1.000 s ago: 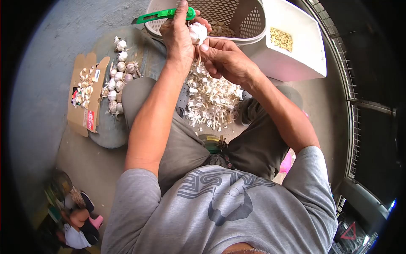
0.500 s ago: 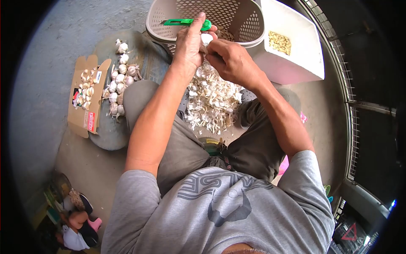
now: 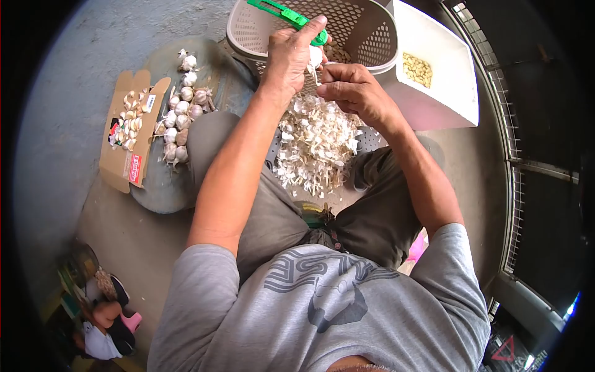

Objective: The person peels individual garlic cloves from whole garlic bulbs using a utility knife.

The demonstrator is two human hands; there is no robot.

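My left hand (image 3: 286, 65) is closed around a white garlic bulb (image 3: 315, 57) and also keeps a green utility knife (image 3: 286, 13) under its thumb. The knife points up and left, over the basket. My right hand (image 3: 358, 93) is just right of the bulb, thumb and forefinger pinched at a pale strip of garlic skin (image 3: 315, 76) hanging from it. Below both hands lies a heap of garlic peels (image 3: 316, 146) on the floor between the feet. The palm side of the left hand is hidden.
A perforated beige basket (image 3: 251, 28) stands ahead, beside a white foam box (image 3: 443, 68) with peeled cloves (image 3: 417, 69). At left, whole garlic bulbs (image 3: 181, 107) and an opened cardboard box (image 3: 121, 173) of cloves rest on a round grey surface. Another person (image 3: 106, 325) is at lower left.
My right hand has drawn away from the bulb, to the right and down, with the skin strip stretching out. The left hand and knife have shifted slightly right, and the knife tilts more upward.
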